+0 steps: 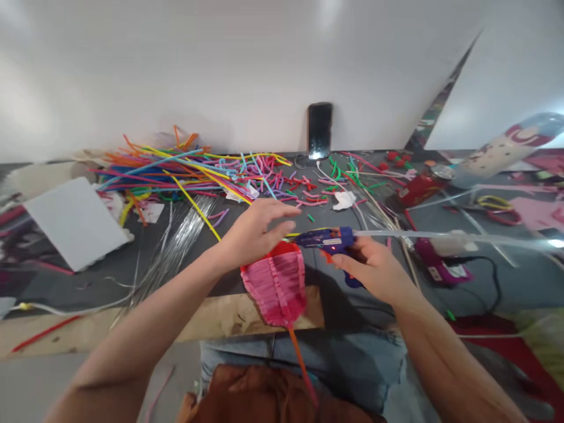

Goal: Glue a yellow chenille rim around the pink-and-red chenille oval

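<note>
My left hand (255,232) holds the top of a pink ruffled paper flower (275,288) with a red rim and an orange stem that hangs down toward my lap. My right hand (374,267) grips a blue hot glue gun (328,239) with a clear glue stick (418,235) sticking out of its back to the right. The gun's nozzle points left at the upper edge of the flower, just under my left fingers.
A heap of coloured pipe cleaners (198,170) covers the dark table (110,276) at the back. A phone (319,130) leans on the wall. A white sheet (74,223) lies at left, silver wires (176,247) beside it, a pink glue gun (436,261) at right.
</note>
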A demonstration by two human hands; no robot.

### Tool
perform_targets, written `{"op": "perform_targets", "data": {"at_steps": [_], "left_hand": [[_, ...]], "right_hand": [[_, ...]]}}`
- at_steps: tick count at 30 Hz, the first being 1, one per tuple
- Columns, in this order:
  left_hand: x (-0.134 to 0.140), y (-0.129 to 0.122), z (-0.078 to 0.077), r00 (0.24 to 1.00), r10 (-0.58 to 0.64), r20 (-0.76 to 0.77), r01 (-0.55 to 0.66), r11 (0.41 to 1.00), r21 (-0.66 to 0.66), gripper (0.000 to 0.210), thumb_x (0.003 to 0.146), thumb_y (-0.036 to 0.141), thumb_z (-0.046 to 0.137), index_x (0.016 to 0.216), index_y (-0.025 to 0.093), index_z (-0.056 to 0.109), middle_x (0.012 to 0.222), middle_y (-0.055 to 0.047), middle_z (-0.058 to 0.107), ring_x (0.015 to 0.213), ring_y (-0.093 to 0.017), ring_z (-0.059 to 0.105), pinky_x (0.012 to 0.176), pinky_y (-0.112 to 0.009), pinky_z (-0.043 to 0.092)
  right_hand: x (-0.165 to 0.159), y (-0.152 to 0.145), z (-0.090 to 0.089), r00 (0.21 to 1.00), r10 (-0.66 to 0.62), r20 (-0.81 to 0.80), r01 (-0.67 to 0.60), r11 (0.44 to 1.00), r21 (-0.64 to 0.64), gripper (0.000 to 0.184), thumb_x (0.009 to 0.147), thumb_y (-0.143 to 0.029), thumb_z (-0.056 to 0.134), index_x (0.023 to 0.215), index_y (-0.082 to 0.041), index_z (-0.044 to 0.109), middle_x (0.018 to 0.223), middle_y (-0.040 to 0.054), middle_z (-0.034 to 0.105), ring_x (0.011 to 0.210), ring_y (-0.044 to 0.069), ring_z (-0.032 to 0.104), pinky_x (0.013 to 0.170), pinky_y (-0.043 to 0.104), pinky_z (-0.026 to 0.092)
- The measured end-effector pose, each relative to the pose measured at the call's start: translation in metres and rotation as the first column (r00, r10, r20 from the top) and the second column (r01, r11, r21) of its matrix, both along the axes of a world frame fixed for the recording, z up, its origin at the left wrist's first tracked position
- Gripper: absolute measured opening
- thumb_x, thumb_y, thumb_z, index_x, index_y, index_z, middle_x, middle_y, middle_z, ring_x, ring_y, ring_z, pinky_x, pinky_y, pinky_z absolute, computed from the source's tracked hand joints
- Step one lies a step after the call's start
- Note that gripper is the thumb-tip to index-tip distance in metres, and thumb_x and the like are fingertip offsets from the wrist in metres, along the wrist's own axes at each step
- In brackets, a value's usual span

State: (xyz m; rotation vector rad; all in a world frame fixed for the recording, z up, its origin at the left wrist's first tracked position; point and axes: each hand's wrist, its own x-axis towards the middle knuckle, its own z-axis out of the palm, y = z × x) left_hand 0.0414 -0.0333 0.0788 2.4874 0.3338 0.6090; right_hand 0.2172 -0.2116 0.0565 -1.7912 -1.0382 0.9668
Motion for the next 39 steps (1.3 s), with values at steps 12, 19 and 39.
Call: {"op": "perform_targets", "data": {"at_steps": [12,19,39], "left_hand": [[0.080,-0.035,0.058,0.833,-0.415,-0.366,0.398,0.909,-0.124,0.011,0.081,0.021,0.060,0.082,0.015,0.070,0.079,0.000,0.070,0.074,-0.012,0.062,0.068,-0.022,0.043],[0.081,-0.049,0.059,0.871,-0.341,-0.353,0.350,0.936,-0.041,0.013,0.082,0.013,0.054,0.081,0.016,0.067,0.077,0.001,0.069,0.071,-0.012,0.060,0.065,-0.023,0.042],[0.068,-0.037,0.060,0.963,-0.242,-0.121,0.244,0.970,0.003,0.015,0.087,0.017,0.051,0.094,0.018,0.064,0.101,-0.002,0.068,0.094,-0.015,0.061,0.084,-0.028,0.047]], "right_hand": [[-0.009,-0.006,0.010,0.923,0.242,0.300,-0.244,0.969,-0.032,0.023,0.080,-0.039,0.057,0.069,-0.019,0.059,0.068,0.0014,0.064,0.064,0.017,0.057,0.058,0.028,0.041],[-0.008,-0.010,0.003,0.934,0.121,0.336,-0.163,0.981,0.101,0.027,0.082,-0.044,0.054,0.068,-0.021,0.059,0.071,0.0026,0.067,0.068,0.018,0.059,0.061,0.030,0.045],[0.005,-0.013,0.001,0.983,-0.014,0.183,-0.001,0.997,0.082,0.030,0.076,-0.050,0.064,0.083,-0.021,0.062,0.073,0.0042,0.070,0.067,0.021,0.065,0.057,0.033,0.050]]}}
